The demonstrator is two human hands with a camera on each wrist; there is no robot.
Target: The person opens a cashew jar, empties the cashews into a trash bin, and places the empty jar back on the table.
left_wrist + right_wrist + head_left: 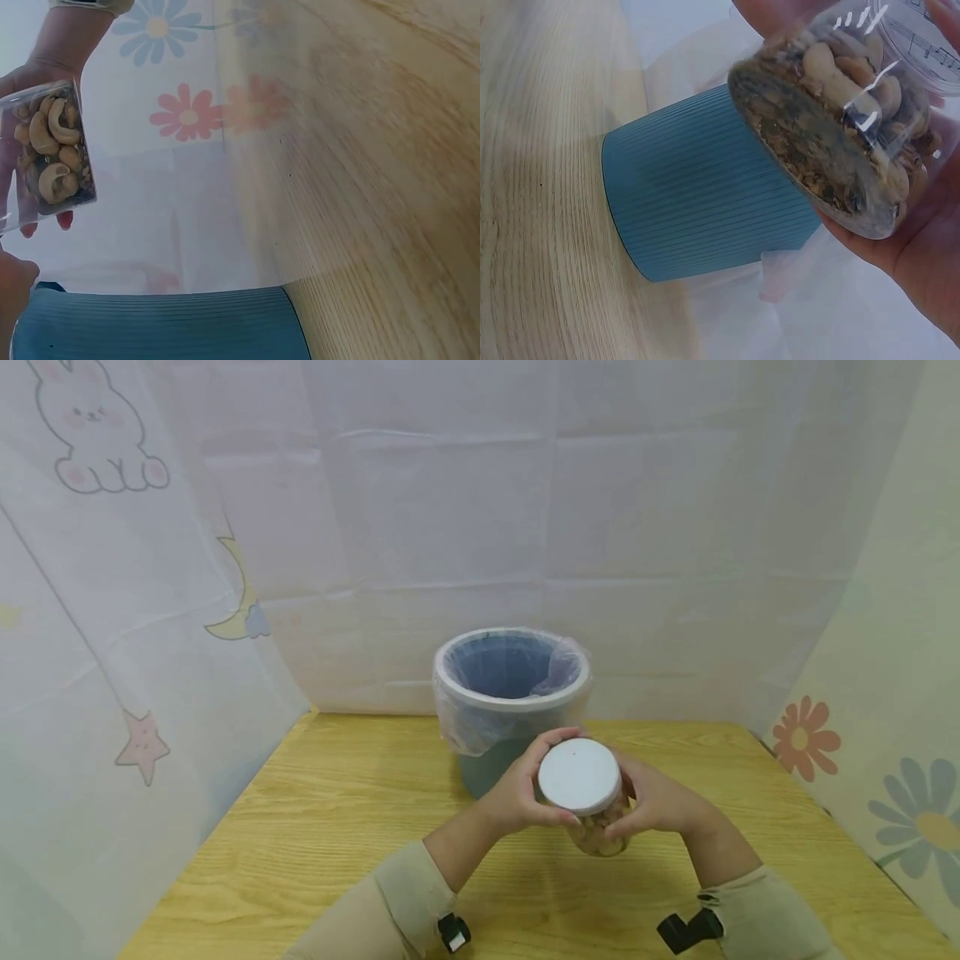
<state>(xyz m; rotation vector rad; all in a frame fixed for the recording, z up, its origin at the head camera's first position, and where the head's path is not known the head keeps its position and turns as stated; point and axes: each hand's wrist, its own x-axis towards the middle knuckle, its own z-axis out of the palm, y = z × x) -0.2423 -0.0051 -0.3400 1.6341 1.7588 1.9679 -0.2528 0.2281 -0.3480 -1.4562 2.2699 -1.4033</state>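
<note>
A clear jar of cashews and other nuts [598, 839], topped by a white lid [579, 774], is held up over the table between both hands. My left hand [522, 787] grips the lid's side, thumb low at the front and fingers round the back. On the other side my right hand [660, 795] holds the jar's body, its thumb on the front. The lid is on the jar, which leans so its top faces the head camera. In the right wrist view the jar's base [802, 142] shows, with dark crumbs and whole cashews [840, 71] behind the clear wall.
Just behind the hands stands a blue-green ribbed bin [697, 180] with a white rim [512, 702] and a clear plastic liner [472, 727] folded over it. The wood-grain table [330, 827] meets patterned cloth walls [420, 527] at the back and both sides.
</note>
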